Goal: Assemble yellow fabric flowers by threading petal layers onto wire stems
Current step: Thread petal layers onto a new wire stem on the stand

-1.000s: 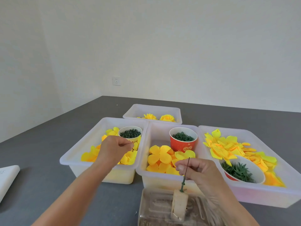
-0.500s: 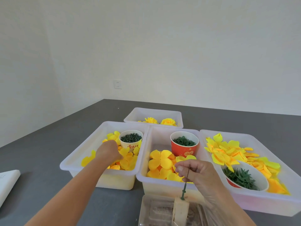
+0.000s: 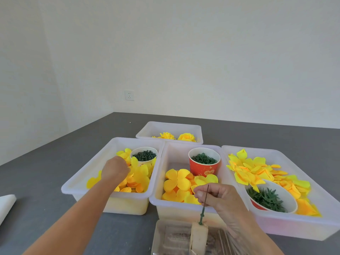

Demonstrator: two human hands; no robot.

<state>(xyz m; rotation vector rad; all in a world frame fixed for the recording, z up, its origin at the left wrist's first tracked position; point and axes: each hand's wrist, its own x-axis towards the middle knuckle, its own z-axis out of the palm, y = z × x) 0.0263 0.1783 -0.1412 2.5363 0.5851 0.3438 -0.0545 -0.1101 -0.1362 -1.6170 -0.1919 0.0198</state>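
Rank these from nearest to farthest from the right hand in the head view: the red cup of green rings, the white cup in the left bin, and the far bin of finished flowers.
From the right hand:
1. Red cup, just beyond the hand in the middle bin.
2. White cup, off to the left in the left bin.
3. Far bin, at the back behind the others.

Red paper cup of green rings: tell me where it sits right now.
In the head view the red paper cup stands upright in the far part of the middle bin, just behind the yellow petal layers and beyond the right hand.
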